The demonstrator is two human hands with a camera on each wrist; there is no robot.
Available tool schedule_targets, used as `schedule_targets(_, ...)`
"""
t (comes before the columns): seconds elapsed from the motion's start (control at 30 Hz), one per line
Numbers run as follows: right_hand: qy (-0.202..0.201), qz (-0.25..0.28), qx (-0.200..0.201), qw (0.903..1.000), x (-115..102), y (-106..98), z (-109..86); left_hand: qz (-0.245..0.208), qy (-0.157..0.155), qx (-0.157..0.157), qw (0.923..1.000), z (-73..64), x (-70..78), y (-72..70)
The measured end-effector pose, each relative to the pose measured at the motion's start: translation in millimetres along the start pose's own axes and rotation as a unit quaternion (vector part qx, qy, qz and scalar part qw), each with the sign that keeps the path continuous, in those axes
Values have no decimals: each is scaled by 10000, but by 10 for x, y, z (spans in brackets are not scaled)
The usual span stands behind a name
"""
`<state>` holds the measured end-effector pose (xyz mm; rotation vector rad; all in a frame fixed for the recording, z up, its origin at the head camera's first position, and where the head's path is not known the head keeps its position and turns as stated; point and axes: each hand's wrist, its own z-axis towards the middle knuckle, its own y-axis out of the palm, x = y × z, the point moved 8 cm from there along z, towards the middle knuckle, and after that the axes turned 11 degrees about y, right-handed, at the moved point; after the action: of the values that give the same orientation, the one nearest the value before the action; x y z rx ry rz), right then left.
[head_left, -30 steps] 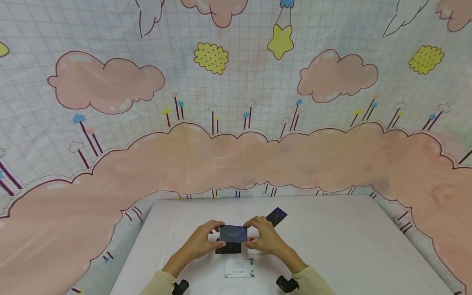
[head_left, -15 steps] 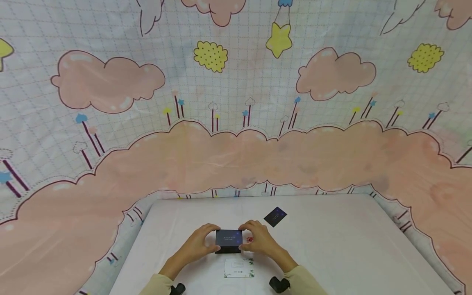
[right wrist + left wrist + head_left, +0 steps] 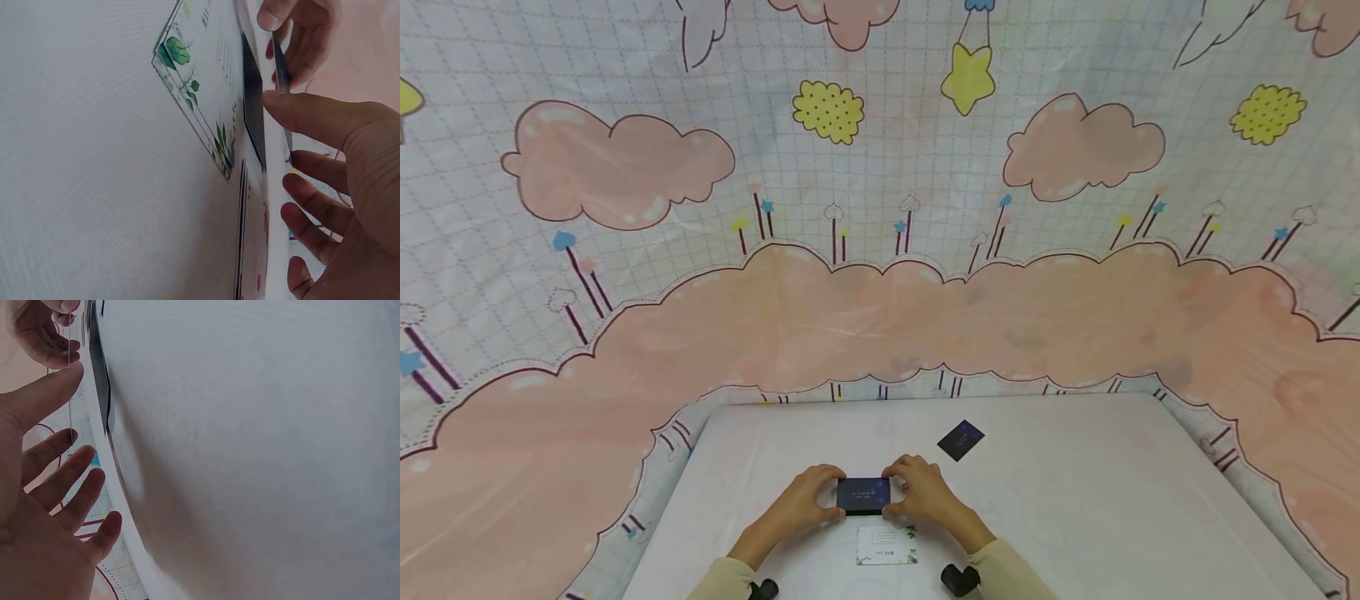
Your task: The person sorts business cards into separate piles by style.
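A dark blue card [image 3: 863, 495] with small pale print is held level between both hands. My left hand [image 3: 805, 500] pinches its left edge between thumb and index finger. Its right edge is pinched the same way by my right hand [image 3: 931, 498]. In the wrist views, the other fingers of each hand spread away from the card. Just under it, a second dark card [image 3: 253, 94] lies on the table, mostly covered in the head view. Nearer the person lies a white card [image 3: 886, 547] with green leaf corners; the right wrist view shows layered edges there.
White cards with red print [image 3: 255, 244] lie beside the lower dark card, largely behind the right hand in the head view. Another dark card [image 3: 961, 440] lies askew farther back. The white table [image 3: 1097, 500] meets a cloud-patterned cloth [image 3: 880, 325] behind it.
Both hands have brought the held card down and slightly left, so that it now covers nearly all of the dark card beneath. The other cards have stayed put.
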<state>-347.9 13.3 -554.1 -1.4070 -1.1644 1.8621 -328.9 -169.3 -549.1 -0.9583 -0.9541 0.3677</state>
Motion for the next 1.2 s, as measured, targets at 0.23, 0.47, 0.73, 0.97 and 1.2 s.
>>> schedule_targets(0.23,17,-90,-31,10000,-3,27,13,6,-124,-102,9999,20,-110,67)
schedule_targets(0.47,36,-135,-46,9999,7,53,44,254,-33,-143,9996,52,-151,105)
schedule_targets(0.73,108,-163,-40,9998,31,70,68,519,-23,-151,9985,80,-114,110)
schedule_targets(0.97,101,-259,-70,9996,39,88,69,572,-34,-235,9981,80,-108,118)
schedule_targets(1.2,61,-355,-60,9993,41,84,63,465,-130,-275,9985,73,-118,120)
